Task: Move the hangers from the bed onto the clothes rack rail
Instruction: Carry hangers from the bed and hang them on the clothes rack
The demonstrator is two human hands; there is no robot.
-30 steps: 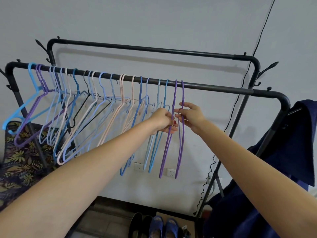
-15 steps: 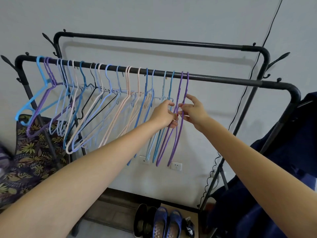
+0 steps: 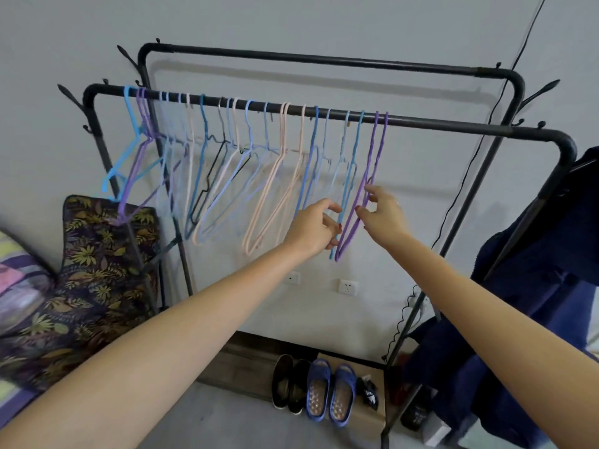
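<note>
A pair of thin purple plastic hangers point(image 3: 363, 202) hangs last in the row on the front black metal rail point(image 3: 453, 124), centre frame, with bare rail stretching right to the rounded corner. The right hand point(image 3: 384, 215) pinches their lower edge; the left hand point(image 3: 312, 226) curls round neighbouring light-blue wire hangers point(image 3: 345, 189). Lower right hangs a dark navy garment point(image 3: 544, 286).

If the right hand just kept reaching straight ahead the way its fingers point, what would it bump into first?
Most likely the pair of purple hangers at the right end of the row: the right hand has its fingertips right at them, on the front rail. Behind them is only the wall, though depth is hard to judge.
</note>
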